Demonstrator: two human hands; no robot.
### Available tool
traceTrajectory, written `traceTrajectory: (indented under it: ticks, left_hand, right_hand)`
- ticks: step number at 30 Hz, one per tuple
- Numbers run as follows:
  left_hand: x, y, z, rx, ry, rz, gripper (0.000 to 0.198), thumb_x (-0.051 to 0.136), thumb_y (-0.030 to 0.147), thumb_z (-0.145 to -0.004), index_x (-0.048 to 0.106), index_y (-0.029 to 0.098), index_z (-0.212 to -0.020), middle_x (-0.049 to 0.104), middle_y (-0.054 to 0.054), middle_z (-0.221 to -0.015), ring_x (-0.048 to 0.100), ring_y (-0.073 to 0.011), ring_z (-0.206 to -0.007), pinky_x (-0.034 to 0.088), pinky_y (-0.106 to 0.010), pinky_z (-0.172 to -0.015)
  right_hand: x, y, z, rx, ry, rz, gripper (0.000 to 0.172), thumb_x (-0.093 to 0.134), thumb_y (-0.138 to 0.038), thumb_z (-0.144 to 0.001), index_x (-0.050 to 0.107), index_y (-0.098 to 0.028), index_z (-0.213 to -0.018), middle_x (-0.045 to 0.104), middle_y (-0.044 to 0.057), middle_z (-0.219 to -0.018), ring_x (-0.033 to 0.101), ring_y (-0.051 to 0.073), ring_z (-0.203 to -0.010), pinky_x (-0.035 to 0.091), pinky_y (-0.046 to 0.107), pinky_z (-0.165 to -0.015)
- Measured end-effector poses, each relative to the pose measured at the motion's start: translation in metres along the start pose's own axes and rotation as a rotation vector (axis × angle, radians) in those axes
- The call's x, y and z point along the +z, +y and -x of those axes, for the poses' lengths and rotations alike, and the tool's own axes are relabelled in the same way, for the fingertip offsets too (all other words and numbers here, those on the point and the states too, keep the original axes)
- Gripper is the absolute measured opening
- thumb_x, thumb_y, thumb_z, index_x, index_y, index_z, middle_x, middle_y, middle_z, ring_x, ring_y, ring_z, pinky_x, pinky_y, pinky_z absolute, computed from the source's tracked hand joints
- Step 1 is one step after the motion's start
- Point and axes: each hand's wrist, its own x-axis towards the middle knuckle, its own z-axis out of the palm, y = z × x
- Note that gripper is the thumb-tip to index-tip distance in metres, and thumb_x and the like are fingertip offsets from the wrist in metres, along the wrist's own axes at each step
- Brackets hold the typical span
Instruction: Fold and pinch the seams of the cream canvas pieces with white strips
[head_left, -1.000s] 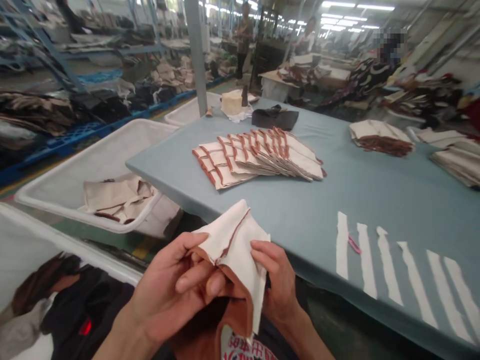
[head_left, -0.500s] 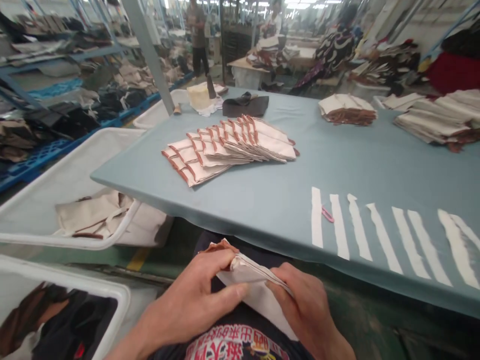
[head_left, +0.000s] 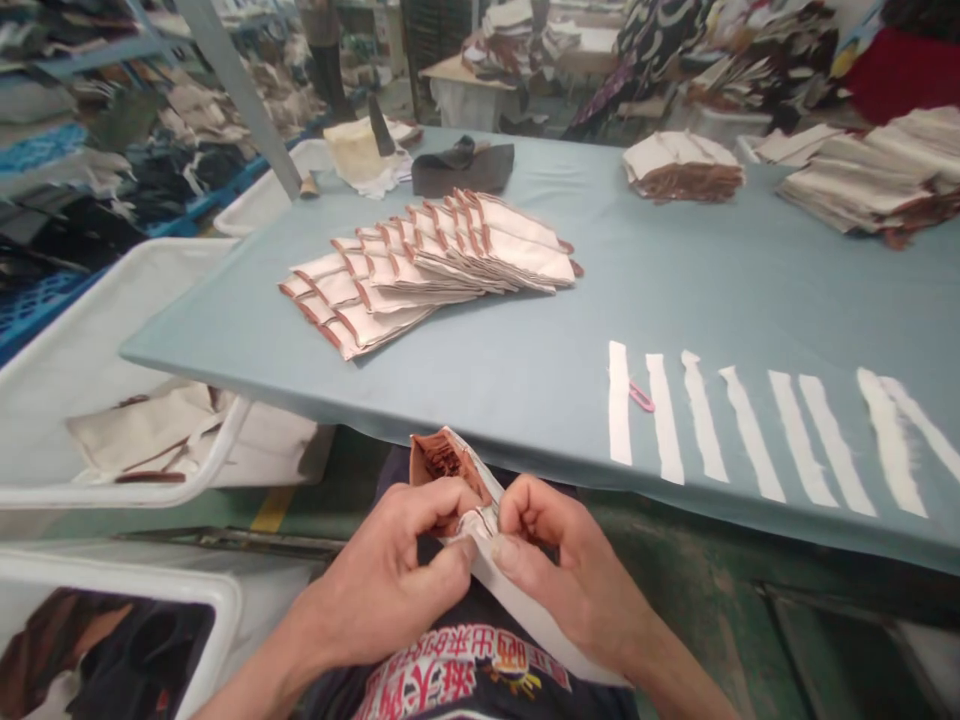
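Observation:
Held over my lap is a white fabric piece point(head_left: 536, 612) with a brown lining that shows at its open far end. My left hand point(head_left: 409, 550) pinches its edge between thumb and fingers. Close beside it, my right hand point(head_left: 559, 560) is closed on the same edge, thumb and forefinger pressed together. The cloth looks bunched between the two hands. Beyond them on the blue-green table point(head_left: 525, 390) lies a fanned stack of white folded pieces with brown edges point(head_left: 427, 270).
White fabric strips point(head_left: 701, 420) lie in a row at the table's right, with a pink clip-like item point(head_left: 641, 397) among them. More stacked pieces point(head_left: 682, 165) sit farther back. White bins point(head_left: 240, 440) with cloth stand at left. Dark material point(head_left: 461, 168) lies near the far edge.
My right hand has moved left along the edge, close to my left hand. The piece's far end now gapes, showing its brown inside. The camera view has tilted down slightly.

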Motion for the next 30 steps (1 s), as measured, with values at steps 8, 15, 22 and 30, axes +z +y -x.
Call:
traceTrajectory:
  ticks: [8,15,22,30]
  left_hand:
    - [-0.007,-0.006,-0.003,0.067,0.053,0.079,0.026,0.049,0.023,-0.094,0.056,0.016,-0.070,0.053,0.003,-0.068,0.049,-0.0120,-0.067,0.038,-0.024,-0.065]
    - [-0.009,-0.009,-0.002,0.075,0.035,0.130,0.024,0.050,0.024,-0.091,0.060,0.015,-0.072,0.057,0.001,-0.069,0.051,-0.0125,-0.066,0.040,-0.024,-0.064]
    - [-0.010,-0.011,0.001,0.102,0.039,0.153,0.025,0.050,0.023,-0.089,0.056,0.016,-0.066,0.044,0.005,-0.060,0.040,-0.0097,-0.059,0.033,-0.022,-0.058]
    - [-0.015,-0.016,0.004,0.129,0.027,0.150,0.025,0.052,0.027,-0.088,0.059,0.015,-0.068,0.048,0.004,-0.062,0.043,-0.0101,-0.061,0.035,-0.022,-0.060]
  right_hand:
    - [0.004,-0.002,-0.012,0.090,-0.077,-0.048,0.034,0.061,-0.047,-0.094,0.047,-0.021,-0.077,0.042,-0.007,-0.067,0.035,0.010,-0.060,0.030,0.024,-0.054]
    - [0.006,0.000,-0.008,0.020,-0.033,0.085,0.025,0.065,-0.034,-0.090,0.047,-0.022,-0.077,0.046,-0.007,-0.065,0.040,0.010,-0.059,0.031,0.024,-0.054]
    - [0.007,-0.009,-0.012,0.099,-0.128,-0.031,0.036,0.071,-0.046,-0.086,0.047,-0.021,-0.075,0.041,-0.007,-0.064,0.034,0.009,-0.058,0.027,0.022,-0.051]
    - [0.005,-0.003,-0.014,0.130,-0.228,-0.134,0.058,0.073,-0.072,-0.083,0.050,-0.019,-0.079,0.042,-0.008,-0.066,0.033,0.008,-0.059,0.028,0.022,-0.054]
